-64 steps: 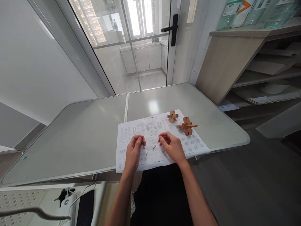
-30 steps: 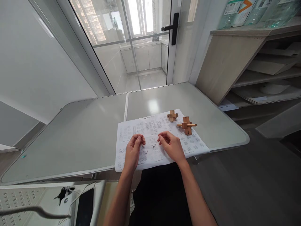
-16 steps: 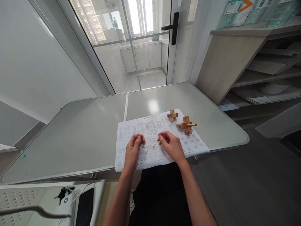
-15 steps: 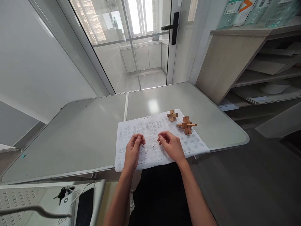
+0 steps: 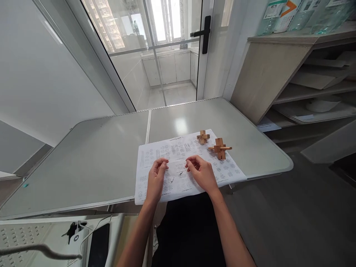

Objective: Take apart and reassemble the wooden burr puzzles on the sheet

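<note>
My left hand is over the left half of a printed paper sheet, its fingers curled in and the thumb laid against them. No object shows in it. Across a gap, my right hand is also closed loosely, thumb and fingertips together, with nothing visible between them. Beyond the right hand, on the sheet's right part, stand two wooden burr puzzles: a smaller light one and a larger reddish-brown one with a thin stick poking out at both sides. Between the hands, small dark marks lie on the paper; I cannot tell what they are.
The sheet lies at the near edge of a grey folding table and overhangs it slightly. A glass door stands behind. At right is a wooden shelf unit with bottles on top. A phone and keys lie lower left.
The view has shifted very slightly. Both hands keep nearly the same pose over the sheet, and the wooden puzzles stay where they were.
</note>
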Demonstrator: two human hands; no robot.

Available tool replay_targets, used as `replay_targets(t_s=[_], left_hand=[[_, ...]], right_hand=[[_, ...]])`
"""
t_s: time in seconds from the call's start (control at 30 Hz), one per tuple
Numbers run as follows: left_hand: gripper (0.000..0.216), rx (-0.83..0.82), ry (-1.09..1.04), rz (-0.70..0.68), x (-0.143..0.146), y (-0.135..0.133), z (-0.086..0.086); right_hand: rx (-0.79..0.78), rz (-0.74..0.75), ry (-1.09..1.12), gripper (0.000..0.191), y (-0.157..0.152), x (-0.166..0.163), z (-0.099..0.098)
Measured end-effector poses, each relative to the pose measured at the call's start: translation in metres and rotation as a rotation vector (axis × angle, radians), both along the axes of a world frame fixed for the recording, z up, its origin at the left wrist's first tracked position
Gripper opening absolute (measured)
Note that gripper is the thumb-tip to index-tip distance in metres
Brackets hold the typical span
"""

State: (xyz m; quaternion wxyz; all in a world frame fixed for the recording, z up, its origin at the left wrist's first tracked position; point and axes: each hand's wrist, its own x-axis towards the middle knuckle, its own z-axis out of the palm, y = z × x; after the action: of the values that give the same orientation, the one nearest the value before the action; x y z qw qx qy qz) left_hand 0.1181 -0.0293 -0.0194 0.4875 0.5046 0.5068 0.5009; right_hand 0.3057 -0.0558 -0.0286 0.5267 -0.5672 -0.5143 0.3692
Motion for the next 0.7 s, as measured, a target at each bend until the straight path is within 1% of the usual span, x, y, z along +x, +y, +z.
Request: replay_targets(t_s=[0.1,0.2,0.3,0.37,0.47,0.53,0.6,0.7], left_hand=[[0.022,-0.026,0.085,-0.053,-0.001,0.003,0.007],[0.022,-0.032,0.181,-0.166,-0.003,0.012,0.017],[0.022,0.002,0.299,-0.303,-0.005,0.024,0.029],[0.020,0.063,0.359,-0.356,-0.006,0.032,0.037],[0.015,0.188,0.432,-0.377,-0.006,0.045,0.048],[0.015,0.257,0.456,-0.383,-0.005,0.056,0.051],[0.016,0.318,0.481,-0.375,-0.004,0.070,0.051],[0.017,0.416,0.590,-0.337,-0.001,0.095,0.043]], right_hand=[[0.006,0.006,-0.003,0.023,0.000,0.000,0.001],[0.011,0.009,-0.008,0.023,0.000,0.000,0.002],[0.007,0.004,-0.001,0.023,0.000,-0.001,0.004],[0.006,0.001,0.005,0.023,0.000,-0.001,0.004],[0.013,-0.002,0.001,0.022,-0.001,-0.002,0.004],[0.018,-0.004,-0.001,0.021,-0.001,-0.002,0.004],[0.020,-0.004,-0.002,0.020,-0.001,-0.003,0.004],[0.019,0.000,-0.009,0.020,-0.002,-0.003,0.005]])
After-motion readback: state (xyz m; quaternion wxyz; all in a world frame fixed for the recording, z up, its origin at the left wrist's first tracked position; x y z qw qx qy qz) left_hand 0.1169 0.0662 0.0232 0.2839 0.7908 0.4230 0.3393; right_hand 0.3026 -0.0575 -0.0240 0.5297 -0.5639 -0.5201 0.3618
